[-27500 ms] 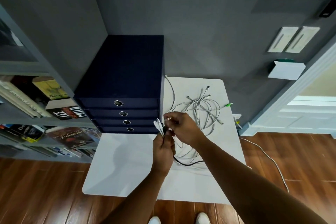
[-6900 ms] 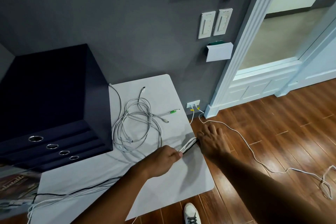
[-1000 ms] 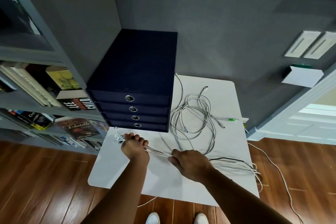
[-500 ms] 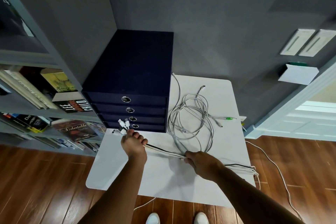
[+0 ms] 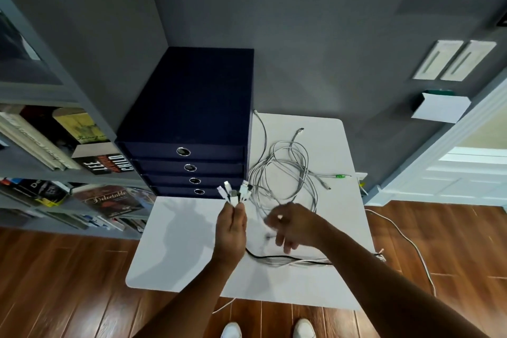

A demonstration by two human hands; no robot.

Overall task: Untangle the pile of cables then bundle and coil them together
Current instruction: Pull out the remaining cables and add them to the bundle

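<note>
1. Above the white table [image 5: 178, 255], in front of the navy drawer box [image 5: 192, 118], the left hand [image 5: 230, 230] pinches a fan of plug ends [image 5: 233, 193] upright in a narrow, closed hold.
2. From under that hand the gathered strands [image 5: 288, 260], one black among white, trail along the tabletop toward its right edge.
3. The right hand [image 5: 295, 225] hovers just right of the left, above those strands. It is motion-blurred, so I cannot tell whether its fingers hold a cable.
4. Behind both hands a loose tangle [image 5: 285, 173] of white cables lies on the table beside the drawer box, with a green-tipped plug [image 5: 340, 176] sticking out to the right.
5. The cables look light, limp and smooth-jacketed. They will likely sag, slide through a slack grip and snag loop on loop. The stiff plugs give the surest purchase. For coiling, the better hold is probably the cords just below them, all strands together.
</note>
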